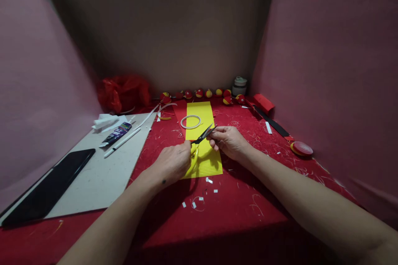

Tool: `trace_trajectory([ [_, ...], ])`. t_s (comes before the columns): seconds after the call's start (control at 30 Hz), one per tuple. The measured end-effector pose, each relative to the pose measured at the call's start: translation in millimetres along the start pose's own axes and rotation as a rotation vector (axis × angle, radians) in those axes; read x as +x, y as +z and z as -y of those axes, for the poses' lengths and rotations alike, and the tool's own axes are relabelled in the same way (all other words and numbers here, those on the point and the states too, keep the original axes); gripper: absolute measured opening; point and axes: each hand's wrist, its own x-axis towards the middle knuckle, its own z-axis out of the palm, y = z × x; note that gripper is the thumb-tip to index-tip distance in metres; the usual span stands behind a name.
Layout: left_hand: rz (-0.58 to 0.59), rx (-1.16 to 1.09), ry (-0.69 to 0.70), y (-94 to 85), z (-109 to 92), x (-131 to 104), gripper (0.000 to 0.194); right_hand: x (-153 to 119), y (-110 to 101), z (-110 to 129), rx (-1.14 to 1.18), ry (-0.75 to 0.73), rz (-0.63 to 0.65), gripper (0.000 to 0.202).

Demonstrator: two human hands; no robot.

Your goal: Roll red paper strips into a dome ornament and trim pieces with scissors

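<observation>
My left hand (pixel 175 159) is closed around the yellow handles of a pair of scissors (pixel 195 155). Their dark blades are parted and point up and to the right, toward my right hand (pixel 228 140). Its thumb and fingers are pinched together at the blade tips, on something small and dark that I cannot make out. Beneath both hands lies a strip of yellow corrugated paper (pixel 207 167). On its far half rests a pale ring-shaped coil (pixel 190 122), just beyond the blades. Red paper (pixel 179 115) shows along the left of the yellow strip.
A grey board (pixel 124 174) at left bears a dark flat device (pixel 51 186), a tube (pixel 116 134) and a white pen (pixel 122 142). Several red-and-yellow balls (pixel 199 93) line the back. A round tape roll (pixel 301 149) lies right. Paper scraps (pixel 201 199) litter the red cloth (pixel 230 215).
</observation>
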Motion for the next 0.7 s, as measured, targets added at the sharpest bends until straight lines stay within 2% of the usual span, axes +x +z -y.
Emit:
trace_trajectory([
  [0.33,0.014,0.019,-0.059,-1.6,-2.5,0.8,0.026,-1.8,0.4,1.3,-0.05,0.02,-0.024,0.014],
  [0.43,0.0,-0.028,-0.062,-3.6,-3.5,0.3,0.024,-1.9,0.0,2.2,-0.039,0.006,-0.069,0.013],
  [0.6,-0.106,-0.099,-0.095,-3.4,1.3,-0.9,0.019,-1.3,-0.7,2.8,-0.008,0.018,-0.094,0.014],
  [0.7,-0.176,-0.274,-0.087,-1.9,5.2,-0.9,0.015,-2.4,1.1,3.7,0.018,0.011,-0.052,0.017],
])
